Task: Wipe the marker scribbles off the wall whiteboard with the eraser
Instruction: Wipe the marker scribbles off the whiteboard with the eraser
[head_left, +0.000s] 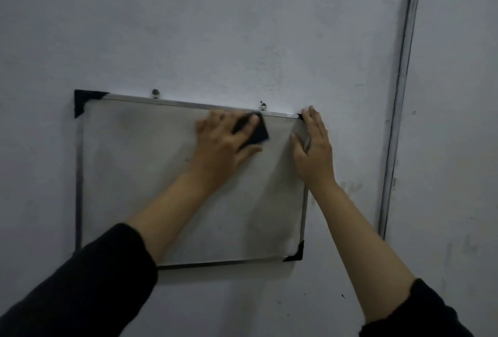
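A small whiteboard with a metal frame and black corner caps hangs a little crooked on the wall. My left hand presses a black eraser flat against the board's upper right area. My right hand lies open and flat over the board's top right corner and right edge. The board's surface looks grey and smudged, with a faint dark haze at the upper left; I can make out no clear marker lines.
Two screws hold the board's top edge to the pale wall. A metal strip runs down the wall to the right of the board. Both my forearms are bare, with dark sleeves pushed up.
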